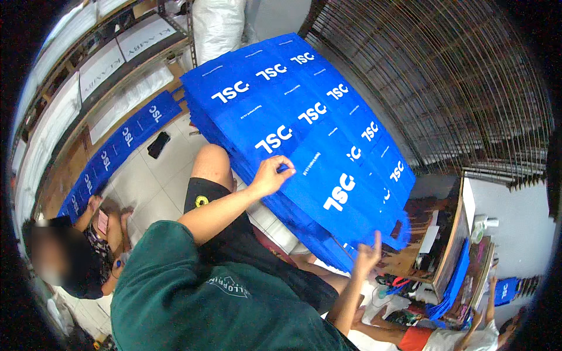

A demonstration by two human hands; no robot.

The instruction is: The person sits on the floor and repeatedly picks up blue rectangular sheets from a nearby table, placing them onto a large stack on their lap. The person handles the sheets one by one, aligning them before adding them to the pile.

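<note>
While the left hand (270,174) pinches the near left edge of the top blue bag (339,187) between thumb and curled fingers, the right hand (367,253) lies with fingers spread against that bag's lower corner. This bag tops a thick stack of blue bags (275,99) lying directly ahead of both hands, its long axis running away up-left. A co-worker (88,257) sits on the tiled floor (152,187) at left.

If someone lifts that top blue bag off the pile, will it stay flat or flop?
The top blue bag would probably flop: it lies thin and flat, and its edge bends where the left hand pinches it. It looks light, one thin sheet among many in the stack. The right hand touches its lower edge.
</note>
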